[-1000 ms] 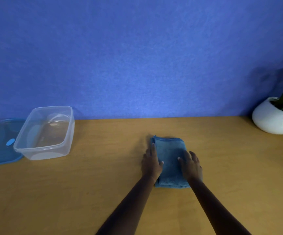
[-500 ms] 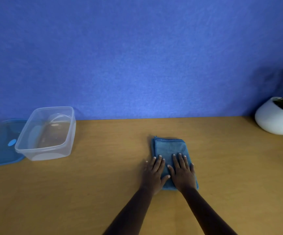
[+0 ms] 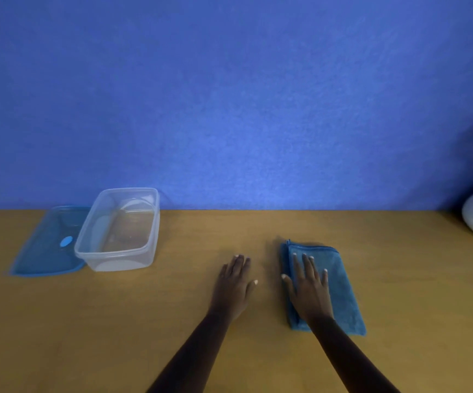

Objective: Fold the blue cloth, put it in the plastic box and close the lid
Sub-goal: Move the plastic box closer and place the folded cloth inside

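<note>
On the desk [image 3: 173, 321], the folded blue cloth [image 3: 340, 282] lies under the flat, spread right hand [image 3: 310, 290], the left hand [image 3: 235, 285] spread beside it; carried carelessly to the plastic box [image 3: 116, 259], its layers may unfold.

Soft, even light falls from above, brightest mid-wall. The matte blue wall [image 3: 229, 95] darkens toward its corners. Slight blur softens everything.

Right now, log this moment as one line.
cloth: folded, on table | right hand: flat on it | left hand: on table | box: open | lid: beside box
</note>
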